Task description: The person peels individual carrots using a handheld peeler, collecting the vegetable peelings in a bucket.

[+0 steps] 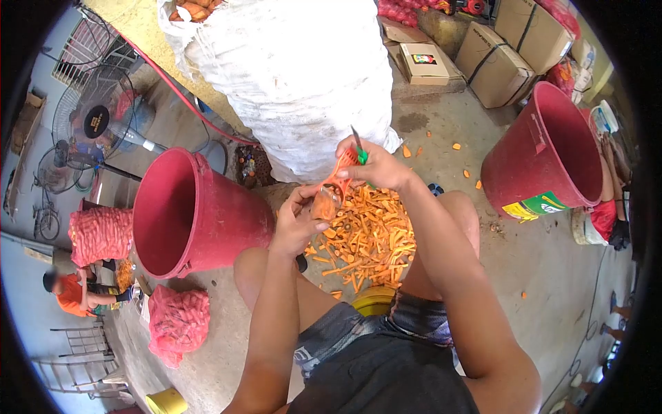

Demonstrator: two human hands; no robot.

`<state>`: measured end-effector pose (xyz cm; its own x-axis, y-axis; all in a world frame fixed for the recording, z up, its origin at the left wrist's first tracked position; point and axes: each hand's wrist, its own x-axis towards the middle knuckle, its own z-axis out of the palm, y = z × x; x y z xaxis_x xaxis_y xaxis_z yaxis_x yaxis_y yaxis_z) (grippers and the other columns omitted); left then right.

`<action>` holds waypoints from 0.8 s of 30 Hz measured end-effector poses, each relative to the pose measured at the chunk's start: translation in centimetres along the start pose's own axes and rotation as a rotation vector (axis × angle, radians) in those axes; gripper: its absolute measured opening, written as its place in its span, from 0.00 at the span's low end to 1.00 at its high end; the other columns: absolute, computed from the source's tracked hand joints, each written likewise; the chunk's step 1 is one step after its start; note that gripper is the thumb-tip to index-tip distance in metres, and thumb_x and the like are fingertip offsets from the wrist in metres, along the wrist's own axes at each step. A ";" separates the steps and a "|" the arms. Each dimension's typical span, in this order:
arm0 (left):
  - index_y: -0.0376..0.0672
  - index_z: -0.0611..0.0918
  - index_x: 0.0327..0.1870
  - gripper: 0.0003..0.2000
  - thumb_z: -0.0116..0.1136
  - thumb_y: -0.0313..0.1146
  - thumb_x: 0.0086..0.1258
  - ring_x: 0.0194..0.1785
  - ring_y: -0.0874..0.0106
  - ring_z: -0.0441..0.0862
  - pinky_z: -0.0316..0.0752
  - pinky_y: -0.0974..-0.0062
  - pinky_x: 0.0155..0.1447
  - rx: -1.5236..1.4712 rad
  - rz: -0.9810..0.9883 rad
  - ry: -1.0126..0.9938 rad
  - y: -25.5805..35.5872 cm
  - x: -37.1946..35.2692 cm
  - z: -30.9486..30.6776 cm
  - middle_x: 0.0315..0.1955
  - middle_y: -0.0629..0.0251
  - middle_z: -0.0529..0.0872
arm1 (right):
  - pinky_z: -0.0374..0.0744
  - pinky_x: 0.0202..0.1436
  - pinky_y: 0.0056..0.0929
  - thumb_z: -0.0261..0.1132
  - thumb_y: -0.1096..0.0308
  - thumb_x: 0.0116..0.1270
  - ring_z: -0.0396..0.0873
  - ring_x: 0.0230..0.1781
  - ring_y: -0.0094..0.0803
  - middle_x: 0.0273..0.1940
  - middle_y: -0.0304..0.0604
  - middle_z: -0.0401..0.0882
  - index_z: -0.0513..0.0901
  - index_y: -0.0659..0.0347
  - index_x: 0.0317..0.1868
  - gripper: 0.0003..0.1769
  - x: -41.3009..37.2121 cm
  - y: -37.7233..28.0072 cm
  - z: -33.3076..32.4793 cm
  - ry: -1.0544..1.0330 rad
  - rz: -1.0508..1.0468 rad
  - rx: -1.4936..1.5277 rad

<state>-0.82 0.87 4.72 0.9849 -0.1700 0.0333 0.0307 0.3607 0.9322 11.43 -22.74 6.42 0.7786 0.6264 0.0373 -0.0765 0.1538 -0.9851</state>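
In front of me, my left hand (296, 219) is closed around a thick, partly peeled carrot (325, 204). My right hand (379, 165) grips an orange peeler (347, 162), whose head meets the far end of the carrot. A knife with a green handle (362, 156) is held in the same hand, its dark blade pointing up and away. Below both hands lies a heap of orange peelings and cut ends (372, 238), partly hidden by my hands and forearms.
A large white sack (303, 76) stands ahead. Red bins are at left (227, 217) and right (496, 165). Pink net bags (178, 321) and a fan (96, 121) are at left, with a seated person (72, 293) beyond. Cardboard boxes (493, 65) stand at far right.
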 end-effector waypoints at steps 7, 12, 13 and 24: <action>0.34 0.74 0.70 0.41 0.86 0.33 0.55 0.67 0.65 0.82 0.79 0.62 0.72 -0.237 -0.024 -0.069 0.5 -0.5 0.2 0.65 0.58 0.81 | 0.84 0.41 0.24 0.75 0.73 0.74 0.82 0.45 0.20 0.47 0.33 0.81 0.77 0.51 0.59 0.19 1.4 1.2 -1.4 0.079 0.221 -0.082; 0.35 0.71 0.72 0.45 0.88 0.36 0.54 0.63 0.65 0.84 0.81 0.64 0.67 -0.185 -0.001 0.082 0.0 0.0 -0.1 0.64 0.56 0.81 | 0.83 0.45 0.27 0.78 0.71 0.70 0.79 0.43 0.22 0.45 0.35 0.81 0.78 0.54 0.57 0.20 1.0 0.1 0.3 -0.007 -0.119 -0.097; 0.35 0.70 0.71 0.44 0.87 0.35 0.55 0.63 0.65 0.84 0.81 0.64 0.67 -0.171 -0.005 0.100 -0.5 0.2 -0.1 0.63 0.55 0.81 | 0.83 0.45 0.27 0.78 0.71 0.70 0.79 0.43 0.22 0.45 0.35 0.81 0.78 0.54 0.57 0.20 0.7 -0.2 0.8 -0.007 -0.120 -0.098; 0.37 0.70 0.72 0.45 0.87 0.34 0.55 0.63 0.67 0.84 0.82 0.64 0.67 -0.233 0.054 -0.056 0.0 0.1 0.5 0.63 0.58 0.82 | 0.80 0.44 0.24 0.79 0.72 0.69 0.77 0.43 0.21 0.44 0.33 0.81 0.79 0.57 0.55 0.20 1.3 0.7 -1.5 0.133 -0.006 -0.154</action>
<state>-0.85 0.36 4.88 0.9754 -0.1927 0.1072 0.0228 0.5716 0.8202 13.29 -22.97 5.54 0.8549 0.5178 0.0309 0.0168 0.0318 -0.9994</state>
